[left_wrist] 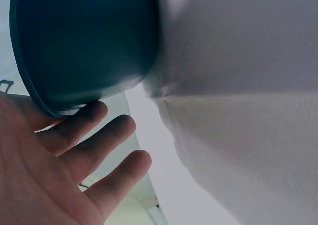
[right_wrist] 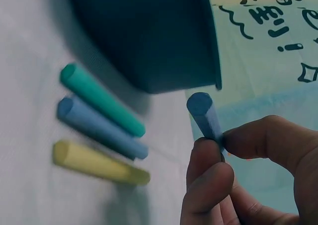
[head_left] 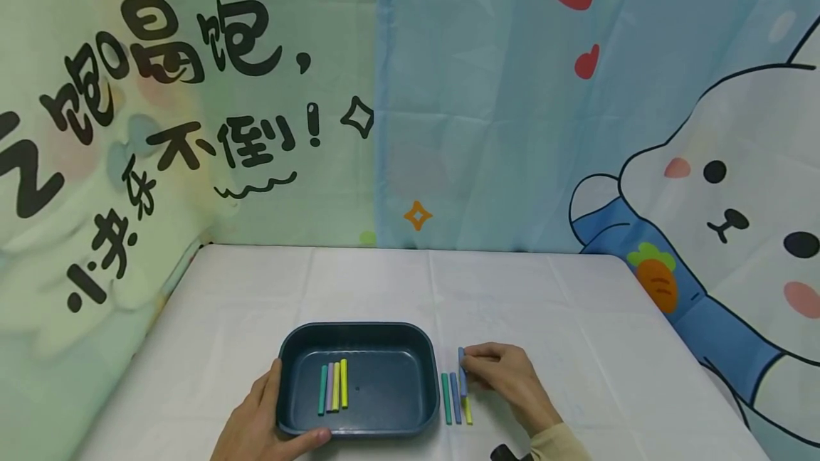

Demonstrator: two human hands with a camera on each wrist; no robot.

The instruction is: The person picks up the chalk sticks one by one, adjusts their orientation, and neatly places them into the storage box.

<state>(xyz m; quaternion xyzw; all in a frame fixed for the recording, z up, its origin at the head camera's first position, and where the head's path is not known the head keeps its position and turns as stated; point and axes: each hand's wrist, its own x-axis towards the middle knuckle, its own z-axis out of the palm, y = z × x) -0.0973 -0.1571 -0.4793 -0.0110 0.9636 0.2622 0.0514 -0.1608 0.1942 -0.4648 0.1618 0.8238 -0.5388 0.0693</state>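
Note:
My right hand (head_left: 509, 378) pinches a blue chalk stick (right_wrist: 205, 116) between thumb and fingertips, just right of the dark blue tray (head_left: 387, 390). Below it on the white cloth lie a green chalk stick (head_left: 446, 399), another blue stick (right_wrist: 102, 129) and a yellow one (right_wrist: 99, 161), side by side. In the tray's left half are a green stick (head_left: 322, 391), a purple one (head_left: 329, 388) and two yellow ones (head_left: 344, 384). My left hand (head_left: 261, 418) rests against the tray's near left corner, thumb along the front; its fingers (left_wrist: 112, 135) look straight and spread in the left wrist view.
A white cloth (head_left: 544, 319) covers the table, with faint fold lines. Behind it hangs a printed curtain (head_left: 474, 126) with lettering and a cartoon animal. A small black object (head_left: 505, 452) shows by the right sleeve (head_left: 560, 444).

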